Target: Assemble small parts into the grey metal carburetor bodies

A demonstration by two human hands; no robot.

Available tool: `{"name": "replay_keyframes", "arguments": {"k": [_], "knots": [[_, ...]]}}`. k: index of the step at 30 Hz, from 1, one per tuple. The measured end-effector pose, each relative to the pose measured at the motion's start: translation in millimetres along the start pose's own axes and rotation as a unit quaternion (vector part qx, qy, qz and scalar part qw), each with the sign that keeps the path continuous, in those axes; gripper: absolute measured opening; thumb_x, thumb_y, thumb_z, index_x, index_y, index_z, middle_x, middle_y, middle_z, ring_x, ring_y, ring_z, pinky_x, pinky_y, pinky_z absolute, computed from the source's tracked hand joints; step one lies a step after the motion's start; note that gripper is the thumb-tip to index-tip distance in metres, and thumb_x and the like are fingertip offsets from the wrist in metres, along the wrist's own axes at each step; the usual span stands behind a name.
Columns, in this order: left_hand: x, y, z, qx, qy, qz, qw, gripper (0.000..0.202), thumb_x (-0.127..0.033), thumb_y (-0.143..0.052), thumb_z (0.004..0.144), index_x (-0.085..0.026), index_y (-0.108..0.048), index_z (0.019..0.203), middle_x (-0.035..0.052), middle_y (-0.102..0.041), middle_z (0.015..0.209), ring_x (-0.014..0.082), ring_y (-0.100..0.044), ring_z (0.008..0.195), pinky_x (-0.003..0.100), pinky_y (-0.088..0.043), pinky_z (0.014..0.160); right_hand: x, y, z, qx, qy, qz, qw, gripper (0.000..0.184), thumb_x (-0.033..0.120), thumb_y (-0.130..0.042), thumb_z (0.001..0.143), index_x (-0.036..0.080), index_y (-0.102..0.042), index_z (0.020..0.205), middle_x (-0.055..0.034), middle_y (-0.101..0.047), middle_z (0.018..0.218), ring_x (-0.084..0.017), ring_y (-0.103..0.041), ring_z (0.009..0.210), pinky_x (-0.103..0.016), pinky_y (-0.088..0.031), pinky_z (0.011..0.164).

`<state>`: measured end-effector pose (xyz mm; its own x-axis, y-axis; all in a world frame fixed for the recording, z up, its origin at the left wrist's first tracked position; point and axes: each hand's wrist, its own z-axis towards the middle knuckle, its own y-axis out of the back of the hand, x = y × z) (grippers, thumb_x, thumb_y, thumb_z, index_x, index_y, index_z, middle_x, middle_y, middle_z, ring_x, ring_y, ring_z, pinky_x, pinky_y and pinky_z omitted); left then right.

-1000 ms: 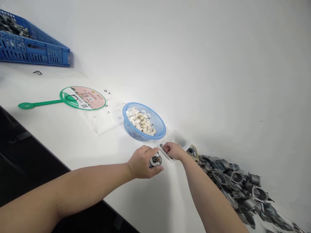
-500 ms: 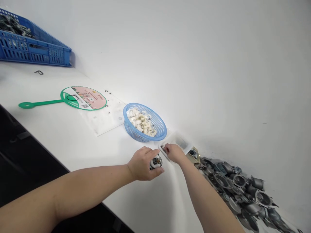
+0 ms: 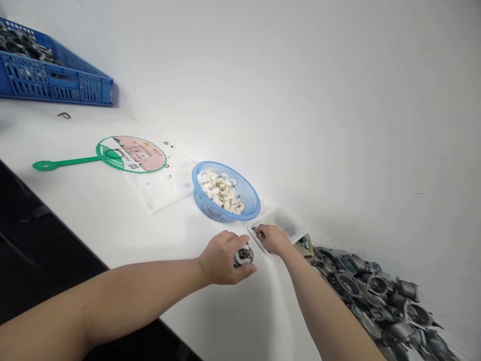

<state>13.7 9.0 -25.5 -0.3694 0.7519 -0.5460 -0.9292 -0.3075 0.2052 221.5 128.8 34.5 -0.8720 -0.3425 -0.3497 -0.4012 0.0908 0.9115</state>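
Gripping a small round silver-grey metal part (image 3: 243,255), the left hand (image 3: 221,256) is curled tight around it, thumb underneath and fingers over the top. Only the part's shiny rounded end with a darker centre shows. It sits low at the white desk (image 3: 112,210), near the front edge; whether it touches the surface I cannot tell. Just behind it stands a shallow clear plastic tray (image 3: 289,223). The right hand (image 3: 274,239) reaches into the tray's near corner, fingertips pinched together on a small dark metal piece (image 3: 255,231). A round blue plastic basket (image 3: 210,208) of white plastic rings (image 3: 221,190) stands just left of the tray. A heap of grey cast-metal housings (image 3: 376,296) lies along the desk's back edge on the right. A green hand fan (image 3: 128,154) and a blue slatted crate (image 3: 56,82) lie well off to the left.
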Motion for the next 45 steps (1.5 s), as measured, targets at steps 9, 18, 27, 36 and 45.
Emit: {"name": "replay_keyframes", "arguments": {"k": [9, 18, 27, 36, 45], "knots": [[-0.1, 1.5, 0.5, 0.019, 0.015, 0.004, 1.0, 0.05, -0.051, -0.053, 0.074, -0.013, -0.057, 0.105, 0.0102, -0.064, 0.078, 0.0245, -0.059, 0.075, 0.04, -0.051, 0.07, 5.4, -1.6, 1.3, -0.007, -0.024, 0.006, 1.0, 0.021, 0.033, -0.052, 0.088, 0.014, -0.059, 0.086, -0.0026, -0.06, 0.083, -0.014, -0.055, 0.074, -0.028, -0.042, 0.067], [1.3, 0.0, 0.1, 0.012, 0.013, 0.008, 1.0, 0.048, -0.051, -0.054, 0.074, -0.012, -0.058, 0.102, 0.0101, -0.064, 0.076, 0.0237, -0.06, 0.072, 0.039, -0.051, 0.068, 5.5, -0.5, 3.0, -0.044, -0.035, 0.015, 0.998, 0.02, 0.016, -0.052, 0.076, 0.02, -0.065, 0.091, -0.006, -0.065, 0.084, -0.017, -0.057, 0.075, -0.024, -0.027, 0.055], [2.5, -0.9, 0.3, 0.022, 0.02, 0.007, 1.0, 0.049, -0.052, -0.054, 0.073, -0.013, -0.057, 0.104, 0.0099, -0.065, 0.078, 0.0236, -0.06, 0.074, 0.04, -0.051, 0.07, 4.4, -2.0, 8.4, -0.043, -0.057, 0.015, 0.997, 0.032, 0.018, -0.053, 0.074, 0.024, -0.061, 0.104, -0.0082, -0.066, 0.092, -0.021, -0.059, 0.08, -0.024, -0.029, 0.056], [2.8, -1.1, -0.7, 0.03, 0.022, 0.008, 0.999, 0.049, -0.052, -0.054, 0.073, -0.014, -0.056, 0.104, 0.01, -0.064, 0.078, 0.0238, -0.059, 0.073, 0.04, -0.051, 0.07, 2.8, -4.2, 11.9, -0.031, -0.07, 0.029, 0.997, 0.033, 0.017, -0.055, 0.071, 0.023, -0.06, 0.103, -0.0082, -0.067, 0.092, -0.023, -0.06, 0.083, -0.025, -0.032, 0.058], [2.4, -1.9, -0.1, 0.023, 0.025, 0.004, 0.999, 0.048, -0.052, -0.054, 0.073, -0.013, -0.058, 0.101, 0.01, -0.064, 0.077, 0.0244, -0.06, 0.074, 0.04, -0.051, 0.07, 2.3, 4.4, 5.9, -0.049, -0.102, 0.071, 0.991, 0.032, 0.016, -0.049, 0.072, 0.024, -0.066, 0.097, -0.0058, -0.068, 0.091, -0.02, -0.059, 0.08, -0.024, -0.032, 0.057]]}}
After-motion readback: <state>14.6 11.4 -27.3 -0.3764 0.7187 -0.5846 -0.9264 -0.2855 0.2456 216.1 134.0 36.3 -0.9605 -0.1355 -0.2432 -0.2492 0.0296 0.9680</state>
